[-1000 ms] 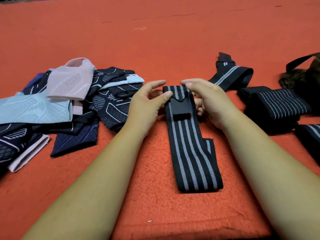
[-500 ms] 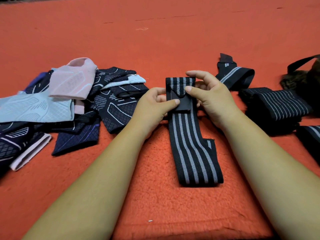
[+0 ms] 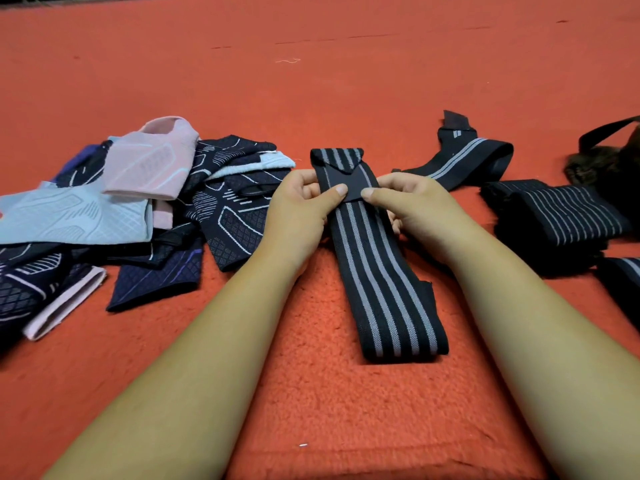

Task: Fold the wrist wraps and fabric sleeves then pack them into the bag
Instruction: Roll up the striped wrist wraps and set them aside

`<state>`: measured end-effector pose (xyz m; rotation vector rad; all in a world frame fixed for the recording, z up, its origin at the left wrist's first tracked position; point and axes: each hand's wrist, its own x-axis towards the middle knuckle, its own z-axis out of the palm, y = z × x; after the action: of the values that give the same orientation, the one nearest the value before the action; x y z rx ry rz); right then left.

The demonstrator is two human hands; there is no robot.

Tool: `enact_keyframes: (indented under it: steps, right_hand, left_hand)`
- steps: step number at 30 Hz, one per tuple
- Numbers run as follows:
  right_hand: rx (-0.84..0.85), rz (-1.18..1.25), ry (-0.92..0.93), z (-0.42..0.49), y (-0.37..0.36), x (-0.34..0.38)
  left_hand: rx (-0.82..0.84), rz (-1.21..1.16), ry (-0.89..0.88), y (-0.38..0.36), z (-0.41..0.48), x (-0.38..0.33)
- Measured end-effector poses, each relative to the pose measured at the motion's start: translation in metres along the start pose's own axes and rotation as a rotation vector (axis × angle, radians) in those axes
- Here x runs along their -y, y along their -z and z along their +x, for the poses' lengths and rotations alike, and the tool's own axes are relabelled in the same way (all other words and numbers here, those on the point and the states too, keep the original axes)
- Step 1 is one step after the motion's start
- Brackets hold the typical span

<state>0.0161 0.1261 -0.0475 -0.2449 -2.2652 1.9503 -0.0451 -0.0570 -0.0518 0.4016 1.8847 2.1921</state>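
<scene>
1. Black elastic wrist wrap (image 3: 381, 271), grey lengthwise stripes, dark tab at far end; lies lengthwise on red fleece surface (image 3: 311, 81), centre, between both forearms.
2. Left grip (image 3: 298, 209) and right grip (image 3: 419, 206) each pinch the tab end, thumbs on top.
3. Bag (image 3: 609, 157) cut off at right edge; sleeve pile (image 3: 138, 202) at left, overlapped, uncountable.
4. Wraps visible: four; one held, one loose (image 3: 467, 161), one folded (image 3: 561, 216), one cropped (image 3: 623, 289).
</scene>
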Motion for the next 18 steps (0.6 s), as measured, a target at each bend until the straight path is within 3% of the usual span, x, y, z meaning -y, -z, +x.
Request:
enact_keyframes:
  steps: [10, 18]
  right_hand:
    - [0.008, 0.149, 0.045, -0.0036, -0.0031, 0.0053]
    - [0.07, 0.327, -0.019, -0.0035, 0.0007, 0.0102]
  left_hand:
    - [0.071, 0.085, -0.003, 0.0014, 0.0007, 0.0003]
    - [0.041, -0.064, 0.04, 0.0023, 0.0008, -0.0026]
